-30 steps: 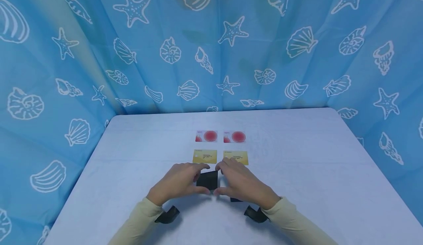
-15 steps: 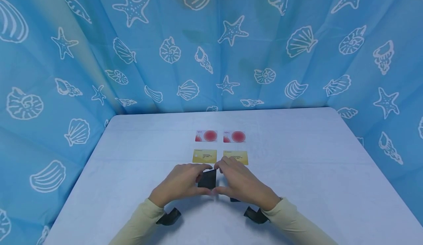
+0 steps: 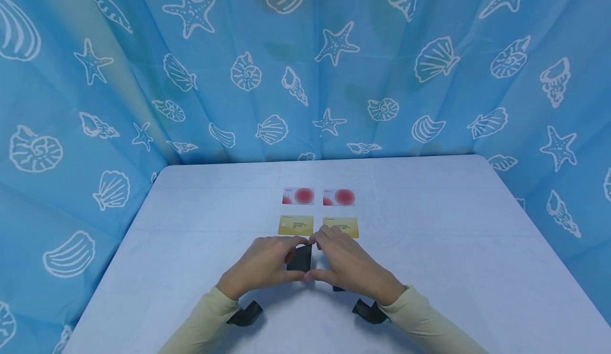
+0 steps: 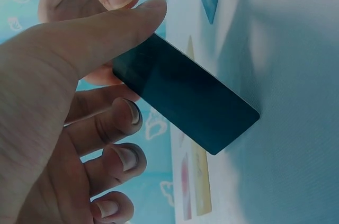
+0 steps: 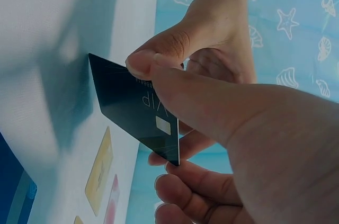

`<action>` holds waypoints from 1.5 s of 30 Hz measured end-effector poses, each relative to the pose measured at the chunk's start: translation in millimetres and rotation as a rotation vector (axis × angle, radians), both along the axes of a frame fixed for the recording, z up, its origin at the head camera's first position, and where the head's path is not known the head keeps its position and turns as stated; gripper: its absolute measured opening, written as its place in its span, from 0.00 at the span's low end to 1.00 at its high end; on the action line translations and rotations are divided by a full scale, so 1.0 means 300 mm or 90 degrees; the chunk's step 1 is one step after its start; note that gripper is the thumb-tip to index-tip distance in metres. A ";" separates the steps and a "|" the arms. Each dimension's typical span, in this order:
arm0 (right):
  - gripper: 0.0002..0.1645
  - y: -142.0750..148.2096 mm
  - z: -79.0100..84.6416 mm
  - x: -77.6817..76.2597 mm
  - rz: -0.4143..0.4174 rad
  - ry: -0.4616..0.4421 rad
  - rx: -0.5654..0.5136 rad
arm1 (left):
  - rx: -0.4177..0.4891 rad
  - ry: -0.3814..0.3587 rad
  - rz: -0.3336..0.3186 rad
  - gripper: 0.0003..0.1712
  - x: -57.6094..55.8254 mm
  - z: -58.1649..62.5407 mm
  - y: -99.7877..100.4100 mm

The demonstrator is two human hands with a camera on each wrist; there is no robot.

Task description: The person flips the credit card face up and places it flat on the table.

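Observation:
A black bank card (image 3: 299, 259), with a chip and the letters VIP showing in the right wrist view, is tilted on one short edge close over the white table. My left hand (image 3: 264, 262) holds it by its raised end, thumb on one long edge and fingers at the other. Meeting it there, my right hand (image 3: 350, 264) pinches the same end, the two thumb tips touching. In the left wrist view the plain dark back of the card (image 4: 185, 97) is visible. A second dark card (image 3: 339, 288) lies partly hidden below my right hand.
Two yellow cards (image 3: 296, 225) lie side by side just beyond the hands. Behind them are two white-and-red cards (image 3: 298, 196) in a row. The white table (image 3: 429, 226) ends at a blue curtain (image 3: 305, 67) with shell prints.
My left hand has shifted slightly to the right, closer against the right hand. The held card has turned a little and looks narrower from above. The other cards stay put.

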State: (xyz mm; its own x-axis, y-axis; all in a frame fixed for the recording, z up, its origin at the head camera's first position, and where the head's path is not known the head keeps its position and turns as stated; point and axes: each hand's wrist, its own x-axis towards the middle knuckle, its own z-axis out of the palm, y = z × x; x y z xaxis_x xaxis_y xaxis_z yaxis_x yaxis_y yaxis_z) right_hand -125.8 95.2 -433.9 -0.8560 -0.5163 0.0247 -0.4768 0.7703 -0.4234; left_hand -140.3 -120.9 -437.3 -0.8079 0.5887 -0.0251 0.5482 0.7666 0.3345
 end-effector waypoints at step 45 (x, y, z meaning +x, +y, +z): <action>0.44 -0.033 -0.095 -0.022 0.007 -0.011 -0.040 | 0.085 0.005 -0.008 0.38 0.000 0.040 -0.045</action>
